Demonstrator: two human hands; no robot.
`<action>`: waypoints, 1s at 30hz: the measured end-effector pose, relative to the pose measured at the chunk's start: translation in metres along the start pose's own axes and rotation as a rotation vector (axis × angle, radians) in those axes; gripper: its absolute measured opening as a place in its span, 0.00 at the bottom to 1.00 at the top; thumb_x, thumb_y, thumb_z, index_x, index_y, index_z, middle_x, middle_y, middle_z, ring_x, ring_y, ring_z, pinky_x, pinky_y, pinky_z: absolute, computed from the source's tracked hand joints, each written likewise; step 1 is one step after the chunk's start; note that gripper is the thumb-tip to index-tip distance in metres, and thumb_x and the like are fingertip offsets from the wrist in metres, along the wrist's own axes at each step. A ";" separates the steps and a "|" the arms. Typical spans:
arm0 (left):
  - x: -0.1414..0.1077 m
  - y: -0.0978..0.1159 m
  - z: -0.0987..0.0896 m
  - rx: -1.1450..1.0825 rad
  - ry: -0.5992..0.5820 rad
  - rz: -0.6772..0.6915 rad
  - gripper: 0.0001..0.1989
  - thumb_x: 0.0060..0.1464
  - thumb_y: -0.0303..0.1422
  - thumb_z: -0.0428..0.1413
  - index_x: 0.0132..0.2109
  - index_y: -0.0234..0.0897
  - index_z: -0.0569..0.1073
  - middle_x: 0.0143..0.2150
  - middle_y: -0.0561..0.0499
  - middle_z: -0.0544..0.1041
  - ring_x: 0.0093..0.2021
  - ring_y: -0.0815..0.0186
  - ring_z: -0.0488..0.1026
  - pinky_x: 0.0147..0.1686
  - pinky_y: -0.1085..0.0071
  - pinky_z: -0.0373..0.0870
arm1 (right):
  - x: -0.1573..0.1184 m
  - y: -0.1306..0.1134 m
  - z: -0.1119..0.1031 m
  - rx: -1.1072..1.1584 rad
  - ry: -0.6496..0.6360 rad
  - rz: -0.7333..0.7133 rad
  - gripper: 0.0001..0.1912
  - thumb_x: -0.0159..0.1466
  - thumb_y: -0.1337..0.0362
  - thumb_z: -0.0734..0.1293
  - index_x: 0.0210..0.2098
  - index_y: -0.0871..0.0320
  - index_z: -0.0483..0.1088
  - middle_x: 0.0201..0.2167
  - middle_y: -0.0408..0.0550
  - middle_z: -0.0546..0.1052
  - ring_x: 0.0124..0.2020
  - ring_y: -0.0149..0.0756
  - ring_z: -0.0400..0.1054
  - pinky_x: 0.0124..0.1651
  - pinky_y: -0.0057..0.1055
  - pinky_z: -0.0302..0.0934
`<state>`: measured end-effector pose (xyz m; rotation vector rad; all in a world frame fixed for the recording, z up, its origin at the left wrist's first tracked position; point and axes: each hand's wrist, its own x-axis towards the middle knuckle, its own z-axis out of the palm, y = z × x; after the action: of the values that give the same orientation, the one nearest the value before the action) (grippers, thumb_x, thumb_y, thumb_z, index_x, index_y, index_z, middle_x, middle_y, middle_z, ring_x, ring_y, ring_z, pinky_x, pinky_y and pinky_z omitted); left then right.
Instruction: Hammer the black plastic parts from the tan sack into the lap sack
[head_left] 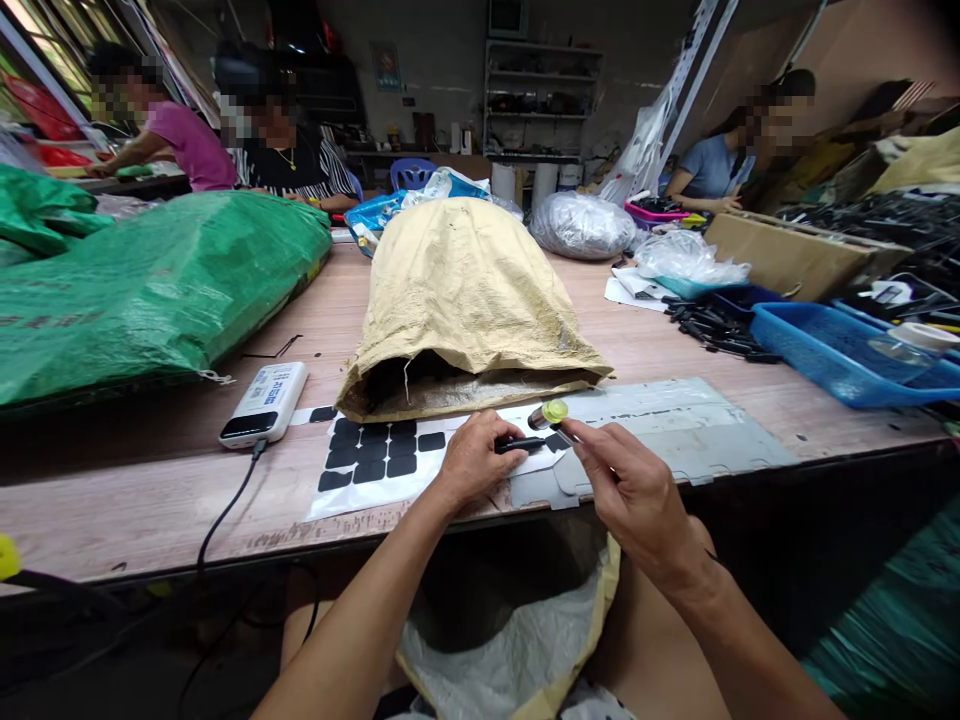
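My left hand (480,455) rests near the table edge, its fingers closed on a black pen-like piece (523,444) that points right. My right hand (626,480) pinches a thin dark stick (568,433); its exact kind is unclear. Just beyond the stick's tip is a small container with a yellow-green top (553,411). Under the left hand lies a white sheet (435,468) bearing rows of black rounded squares (370,450). A beige woven sack (465,290) lies behind the hands, its dark mouth facing me.
A white power bank (264,405) with a black cable sits at left, near a green sack (150,285). Grey board (675,430) covers the table edge at right. Farther right are black pieces (724,330) and a blue basket (847,355). An open sack (510,640) hangs below the table edge. Several people sit beyond.
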<state>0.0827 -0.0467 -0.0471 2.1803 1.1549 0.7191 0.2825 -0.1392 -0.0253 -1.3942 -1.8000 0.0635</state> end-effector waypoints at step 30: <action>-0.004 0.004 0.000 0.040 0.025 0.016 0.09 0.52 0.33 0.63 0.42 0.42 0.78 0.38 0.53 0.75 0.42 0.61 0.70 0.43 0.67 0.65 | 0.005 0.052 0.033 -0.496 0.048 0.065 0.15 0.67 0.65 0.63 0.51 0.50 0.75 0.36 0.47 0.74 0.39 0.39 0.64 0.42 0.34 0.54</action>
<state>0.0827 -0.0516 -0.0450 2.2219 1.1757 0.7382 0.3015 -0.1011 -0.0697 -1.7776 -1.8011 -0.4045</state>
